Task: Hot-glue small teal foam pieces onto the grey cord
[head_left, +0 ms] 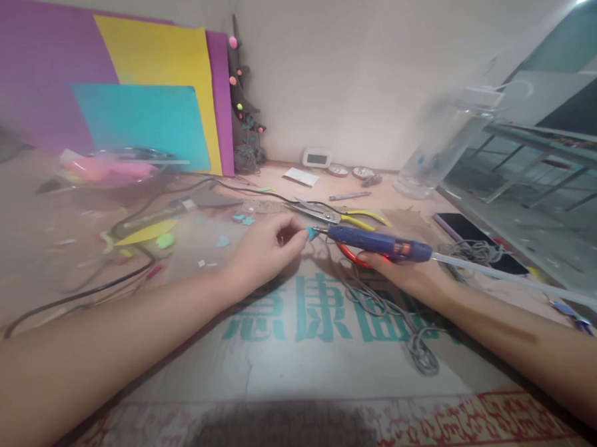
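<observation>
A small teal piece (312, 233) is pinched between the fingertips of my left hand (274, 248). My right hand (406, 271) is wrapped round a blue glue gun (379, 242), whose metal tip touches or nearly touches the teal piece. A clear glue stick (486, 270) sticks out of the gun's back end. Behind the gun lie scissors (322, 212) with yellow and red handles, partly hidden by it. More light blue pieces (243, 219) lie beyond my left hand.
Grey cord (383, 302) lies in loops below the gun. A phone (479, 241) and a clear jug (427, 150) stand or lie at the right. Black cable (86, 291) crosses the left side. Coloured sheets (148, 124) lean at the back left, beside a decorated branch (242, 100).
</observation>
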{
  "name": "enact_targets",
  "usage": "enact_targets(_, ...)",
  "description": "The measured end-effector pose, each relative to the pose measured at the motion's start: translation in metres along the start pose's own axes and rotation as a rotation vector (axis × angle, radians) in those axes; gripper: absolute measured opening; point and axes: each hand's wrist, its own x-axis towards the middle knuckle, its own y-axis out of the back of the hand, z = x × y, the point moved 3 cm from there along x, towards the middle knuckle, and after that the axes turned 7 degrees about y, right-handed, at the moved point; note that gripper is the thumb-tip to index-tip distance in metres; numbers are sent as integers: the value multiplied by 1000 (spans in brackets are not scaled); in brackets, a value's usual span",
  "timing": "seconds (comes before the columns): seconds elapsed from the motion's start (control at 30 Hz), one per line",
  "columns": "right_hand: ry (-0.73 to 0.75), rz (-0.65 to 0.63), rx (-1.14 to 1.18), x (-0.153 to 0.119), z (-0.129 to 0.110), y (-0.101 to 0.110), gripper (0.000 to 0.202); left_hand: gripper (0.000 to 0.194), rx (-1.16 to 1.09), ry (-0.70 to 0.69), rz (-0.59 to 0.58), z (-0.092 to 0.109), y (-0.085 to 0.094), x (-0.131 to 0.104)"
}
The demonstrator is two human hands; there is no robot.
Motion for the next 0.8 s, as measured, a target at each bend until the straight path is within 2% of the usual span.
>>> enact_targets(0.13,-31,-10,-16,-1,1,0,11,16,-3,5,0,0,0,0)
enact_targets(0.3,15,-52,-8,0,1,0,12,17,0,35,-3,-1,0,1)
enact_targets(0.57,70,-36,145,-2,-4,6,19,16,-45,49,1,-5,-1,2)
enact_targets(0.7,17,55,339,-4,1,13,36,19,-93,73,-17,-4,-2,2)
enact_targets(0.8,-32,133,472,1,4,24,40,21,-92,108,-78,-4,-5,0)
